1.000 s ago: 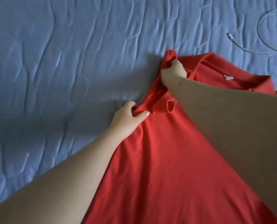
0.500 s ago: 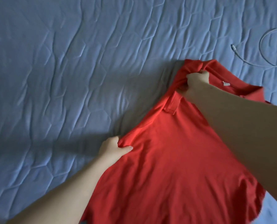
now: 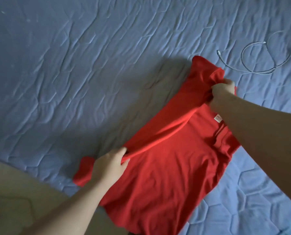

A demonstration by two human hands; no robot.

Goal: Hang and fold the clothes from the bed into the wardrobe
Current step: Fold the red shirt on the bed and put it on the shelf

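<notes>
A red shirt (image 3: 166,167) lies spread on the blue quilted bed (image 3: 73,73), its neck end toward the upper right and a small white label showing by the collar. My left hand (image 3: 110,167) pinches the folded left edge near the lower part of the shirt. My right hand (image 3: 221,94) grips bunched fabric at the shoulder end. A long fold ridge runs between the two hands. A bit of red cloth sticks out left of my left hand.
A white charging cable (image 3: 260,56) lies coiled on the bed beyond the shirt at the upper right. The bed's near edge and a pale floor (image 3: 14,192) show at the lower left.
Both hands have carried the shirt's left side over toward the right and nearer to me. The left hand slid down along the edge; the right hand moved right with the shoulder.
</notes>
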